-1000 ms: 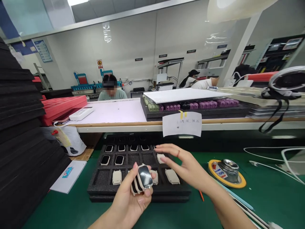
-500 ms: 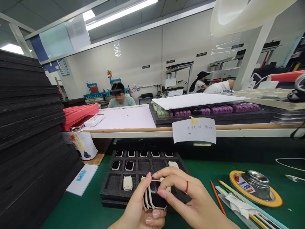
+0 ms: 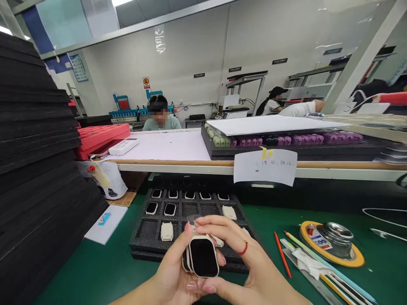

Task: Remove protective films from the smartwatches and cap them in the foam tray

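Observation:
My left hand (image 3: 173, 271) is wrapped round a small stack of cream-rimmed smartwatches (image 3: 204, 257), held above the near side of a black foam tray (image 3: 149, 253). The front watch turns its dark screen towards me. My right hand (image 3: 237, 258), with a red ring on one finger, grips the same stack: its fingers lie over the top edge and its thumb presses at the bottom. In the tray's compartments lie several more watches, some screen up, such as the one at the left (image 3: 151, 208), and some back up, like the cream watch (image 3: 167, 231) just beyond my left hand.
Black foam trays (image 3: 38, 169) are piled high at the left. To the right are a round metal dispenser (image 3: 337, 243) with a yellow base, a red pencil (image 3: 282, 254) and other pens. A shelf (image 3: 178, 168) crosses above the foam tray. A co-worker (image 3: 160, 114) sits beyond it.
My right fingers have moved from the front watch's screen to its top and bottom edges. The stack has shifted slightly left, and the view has tilted down a little.

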Motion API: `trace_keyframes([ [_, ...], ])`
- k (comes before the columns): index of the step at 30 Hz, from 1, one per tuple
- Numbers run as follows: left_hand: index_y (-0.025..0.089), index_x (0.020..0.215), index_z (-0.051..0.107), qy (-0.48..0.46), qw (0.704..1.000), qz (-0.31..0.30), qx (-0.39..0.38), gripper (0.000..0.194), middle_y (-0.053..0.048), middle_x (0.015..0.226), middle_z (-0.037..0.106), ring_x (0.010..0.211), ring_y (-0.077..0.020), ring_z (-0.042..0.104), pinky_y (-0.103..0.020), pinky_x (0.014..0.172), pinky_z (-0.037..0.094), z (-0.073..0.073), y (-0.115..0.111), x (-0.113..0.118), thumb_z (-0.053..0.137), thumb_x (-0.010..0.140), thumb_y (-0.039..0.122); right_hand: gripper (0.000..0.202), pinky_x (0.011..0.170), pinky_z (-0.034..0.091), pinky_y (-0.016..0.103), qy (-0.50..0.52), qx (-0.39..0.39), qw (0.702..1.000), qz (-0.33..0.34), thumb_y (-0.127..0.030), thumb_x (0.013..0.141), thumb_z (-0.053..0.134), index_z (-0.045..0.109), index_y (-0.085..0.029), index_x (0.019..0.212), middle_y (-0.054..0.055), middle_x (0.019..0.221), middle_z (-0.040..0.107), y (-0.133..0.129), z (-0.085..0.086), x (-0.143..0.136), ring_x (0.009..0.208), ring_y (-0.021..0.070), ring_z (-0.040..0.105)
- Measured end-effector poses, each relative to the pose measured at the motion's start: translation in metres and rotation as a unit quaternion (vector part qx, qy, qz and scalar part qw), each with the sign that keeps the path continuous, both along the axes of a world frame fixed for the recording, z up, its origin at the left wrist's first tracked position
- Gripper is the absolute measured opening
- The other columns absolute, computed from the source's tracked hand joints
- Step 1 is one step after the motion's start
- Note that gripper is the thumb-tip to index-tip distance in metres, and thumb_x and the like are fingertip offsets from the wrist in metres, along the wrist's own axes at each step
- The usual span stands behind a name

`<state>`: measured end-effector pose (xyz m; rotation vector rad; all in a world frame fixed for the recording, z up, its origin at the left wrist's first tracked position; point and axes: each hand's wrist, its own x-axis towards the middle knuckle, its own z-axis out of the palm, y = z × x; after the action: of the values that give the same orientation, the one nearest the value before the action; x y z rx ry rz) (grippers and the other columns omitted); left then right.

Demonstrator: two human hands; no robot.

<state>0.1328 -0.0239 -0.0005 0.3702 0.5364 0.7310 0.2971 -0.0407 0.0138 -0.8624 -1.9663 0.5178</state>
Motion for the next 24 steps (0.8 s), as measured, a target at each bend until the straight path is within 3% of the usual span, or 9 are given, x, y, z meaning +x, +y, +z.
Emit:
trace_keyframes([
  [3,0.011,0.081,0.069,-0.011,1.0,-0.013,0.012,0.05,-0.005,0.068,0.069,0.038,-0.0042,0.048,-0.013,0.034,0.02,0.002,-0.001,-0.002,0.077,0.07,0.059,0.067,0.106,0.051,0.041,0.036,0.001,0.999,0.007,-0.028,0.077,0.08,0.051,-0.031,0.137,0.01,0.137,0.059,-0.001,0.0,0.0,0.129,0.0283,0.056],
  [5,0.011,0.083,0.069,-0.026,0.999,-0.024,0.021,0.048,-0.005,0.069,0.069,0.036,-0.0025,0.046,-0.013,0.034,0.019,0.004,-0.001,-0.002,0.077,0.072,0.057,0.057,0.105,0.052,0.04,0.11,0.007,0.994,-0.018,-0.024,0.083,0.074,0.052,-0.029,0.136,0.01,0.136,0.061,-0.001,0.0,0.002,0.127,0.0271,0.058],
  [9,0.011,0.083,0.069,-0.023,0.999,-0.031,0.029,0.044,-0.007,0.073,0.07,0.04,-0.0034,0.05,-0.013,0.036,0.018,0.007,-0.001,-0.003,0.075,0.075,0.054,0.027,0.081,0.064,0.029,0.216,0.07,0.97,-0.084,-0.006,0.087,0.064,0.069,-0.027,0.102,0.002,0.097,0.077,-0.001,0.002,0.007,0.089,0.019,0.076],
  [14,0.009,0.079,0.068,-0.006,0.999,-0.039,0.027,0.048,-0.008,0.072,0.069,0.04,-0.0032,0.048,-0.014,0.037,0.018,0.005,-0.001,-0.003,0.075,0.073,0.056,0.032,0.081,0.065,0.029,0.062,0.201,0.977,-0.017,0.002,0.081,0.066,0.072,-0.02,0.102,0.004,0.089,0.079,0.005,0.01,0.02,0.084,0.0197,0.077],
  [19,0.011,0.085,0.067,-0.001,0.998,-0.047,0.03,0.046,-0.008,0.076,0.069,0.041,-0.0037,0.049,-0.014,0.037,0.017,0.003,-0.001,-0.004,0.073,0.076,0.056,0.03,0.085,0.063,0.025,0.045,0.243,0.961,-0.123,0.003,0.08,0.068,0.073,-0.021,0.098,0.004,0.092,0.079,0.005,0.011,0.028,0.086,0.0169,0.076],
  [24,0.013,0.08,0.064,0.007,0.999,-0.051,0.007,0.049,0.001,0.058,0.057,0.039,-0.0032,0.044,-0.013,0.036,0.016,-0.001,-0.001,-0.003,0.074,0.073,0.06,0.025,0.1,0.057,0.027,-0.058,0.216,0.975,0.008,-0.009,0.091,0.063,0.073,-0.019,0.111,0.004,0.104,0.078,-0.011,0.011,0.022,0.1,0.0178,0.073],
])
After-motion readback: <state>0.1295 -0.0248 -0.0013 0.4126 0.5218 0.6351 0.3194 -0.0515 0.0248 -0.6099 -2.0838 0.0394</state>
